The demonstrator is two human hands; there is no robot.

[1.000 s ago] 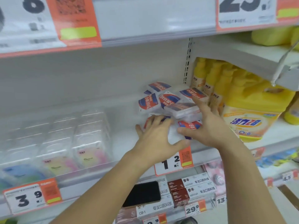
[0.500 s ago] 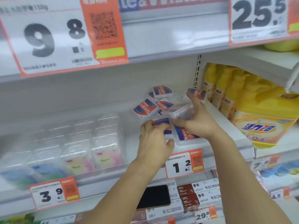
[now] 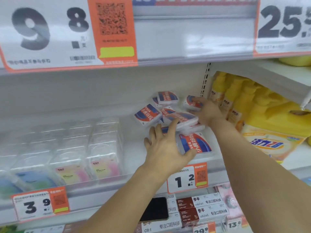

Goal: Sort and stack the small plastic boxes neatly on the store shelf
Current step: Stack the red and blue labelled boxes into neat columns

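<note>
Several small clear plastic boxes with red-and-blue labels lie in a loose heap on the white shelf (image 3: 217, 163). One box (image 3: 147, 115) tilts at the left, and another (image 3: 168, 98) sits at the back. My right hand (image 3: 209, 112) grips the right end of a box (image 3: 180, 119) lying on top of the heap, with its fingertips reaching a back-right box (image 3: 191, 102). My left hand (image 3: 165, 146) lies spread over the near boxes. Its thumb touches the front box (image 3: 196, 143) and its fingertips touch the gripped box.
Rows of clear packs with pastel contents (image 3: 70, 152) fill the shelf's left side. Yellow detergent bottles and bags (image 3: 262, 125) stand just right of the heap, past the upright. Price tags (image 3: 186, 179) line the shelf edge. The shelf above hangs low overhead.
My right hand has lowered its box onto the heap and reached further back. My left hand has opened out flat over the near boxes. The front box now shows fully.
</note>
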